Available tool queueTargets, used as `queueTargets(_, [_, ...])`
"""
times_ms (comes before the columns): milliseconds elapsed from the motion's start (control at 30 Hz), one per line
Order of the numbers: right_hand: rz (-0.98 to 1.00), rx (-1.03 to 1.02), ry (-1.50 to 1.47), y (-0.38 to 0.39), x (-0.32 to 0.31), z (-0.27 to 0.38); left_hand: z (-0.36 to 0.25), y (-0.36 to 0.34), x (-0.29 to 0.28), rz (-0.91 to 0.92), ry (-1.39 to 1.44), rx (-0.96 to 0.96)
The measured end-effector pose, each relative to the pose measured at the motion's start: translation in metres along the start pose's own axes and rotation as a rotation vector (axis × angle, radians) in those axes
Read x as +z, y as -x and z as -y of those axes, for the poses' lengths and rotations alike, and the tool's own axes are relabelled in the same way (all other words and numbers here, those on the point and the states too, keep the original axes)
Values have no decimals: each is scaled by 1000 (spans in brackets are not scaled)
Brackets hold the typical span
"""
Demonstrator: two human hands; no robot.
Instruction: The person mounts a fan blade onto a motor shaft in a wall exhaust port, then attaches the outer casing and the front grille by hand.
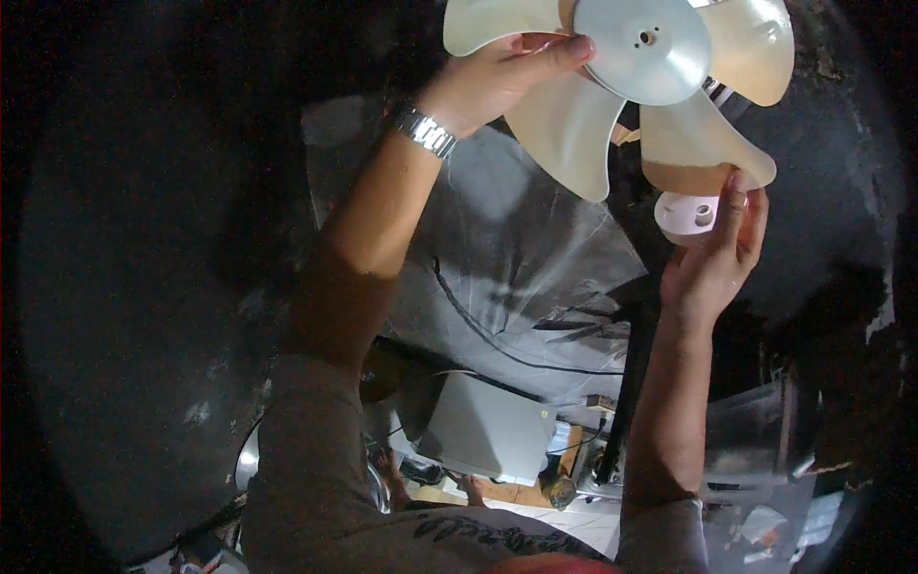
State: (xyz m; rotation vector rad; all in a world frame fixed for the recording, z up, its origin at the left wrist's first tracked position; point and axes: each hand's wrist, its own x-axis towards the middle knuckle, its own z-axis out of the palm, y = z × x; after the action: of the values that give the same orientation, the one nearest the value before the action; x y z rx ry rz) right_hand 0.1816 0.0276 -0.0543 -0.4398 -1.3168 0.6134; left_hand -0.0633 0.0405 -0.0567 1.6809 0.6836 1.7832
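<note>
A plastic fan blade assembly (645, 43) with several translucent blades and a pale round hub fills the top of the head view. My left hand (492, 77), with a steel watch on its wrist, grips it at a blade root beside the hub, thumb on the front. My right hand (712, 253) is closed on a small pinkish-white round plastic part (684, 215) with a short hollow post, just below the lower right blade; my thumb tip is at that blade’s edge, and I cannot tell whether it presses on it. Whatever lies behind the blades is mostly hidden.
A crumpled grey sheet (478, 210) with a dark cable lies below the fan. Further down are a pale grey box-like appliance (478, 426), assorted items, and my bare feet on a light floor (555, 517). Dark, scuffed surfaces (143, 287) surround my arms.
</note>
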Motion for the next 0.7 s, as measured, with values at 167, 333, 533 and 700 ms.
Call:
queueTargets(167, [-20,6,79,0,8,-5,5,10,14,-161,-87,123])
queueTargets(333, [3,57,103,-4,4,-7,10,9,22,-252,-154,254])
queueTargets(533, [8,105,93,-3,16,-6,18,7,10,-286,-241,311])
queueTargets(700, [5,126,160,-7,19,-7,15,7,12,-354,-352,239])
